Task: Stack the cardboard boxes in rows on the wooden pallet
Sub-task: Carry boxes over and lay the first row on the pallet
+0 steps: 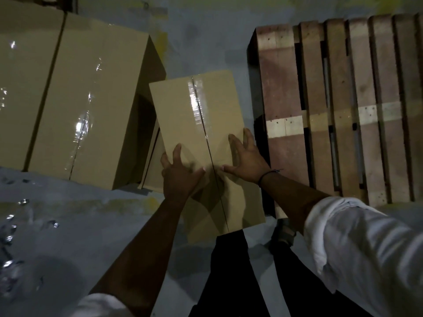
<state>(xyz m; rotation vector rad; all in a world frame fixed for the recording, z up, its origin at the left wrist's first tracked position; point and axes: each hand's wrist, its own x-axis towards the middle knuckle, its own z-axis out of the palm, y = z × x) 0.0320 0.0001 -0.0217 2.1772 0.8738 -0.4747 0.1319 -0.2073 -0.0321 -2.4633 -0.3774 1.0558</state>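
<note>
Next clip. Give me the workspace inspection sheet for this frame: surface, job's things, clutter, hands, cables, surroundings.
Surface: grey concrete floor with faded yellow marks.
Job's things: wooden pallet at right; taped cardboard box between it and the larger boxes at left, not yet on the pallet.
Clutter: shiny scraps on the floor at left, kind unclear.
Hands: left hand and right hand spread on the box's top, fingers at its side edges.
Cables: nothing seen.
Surroundings: dim light; white sleeve, dark trousers, a sandalled foot beside the pallet.
</note>
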